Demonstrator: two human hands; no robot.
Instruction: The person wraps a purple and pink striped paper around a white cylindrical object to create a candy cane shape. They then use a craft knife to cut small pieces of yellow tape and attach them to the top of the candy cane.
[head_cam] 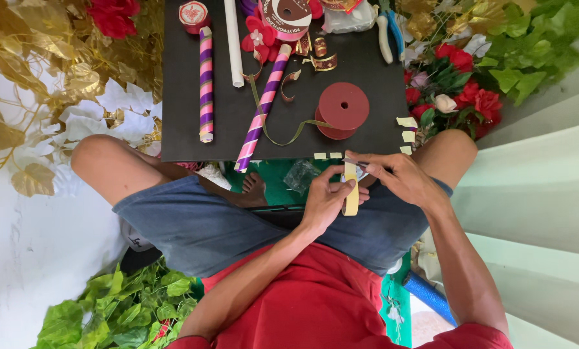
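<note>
I sit cross-legged with a black board [186, 97] in front of my knees. My left hand [325, 200] holds a yellowish roll of tape [351, 194] upright over my lap. My right hand [399, 176] is closed on small scissors [354, 162], whose blades meet the tape's free end just below the board's near edge. Several short cut pieces of tape [406, 122] stick along the board's right and near edges.
On the board lie two purple, pink and gold striped sticks [205, 84] [262, 110], a white stick [233, 42], a maroon ribbon spool [342, 108] with olive ribbon [276, 139], and blue-handled pliers [389, 32]. Red flowers [470, 90], gold leaves [37, 71] and green leaves [115, 310] surround me.
</note>
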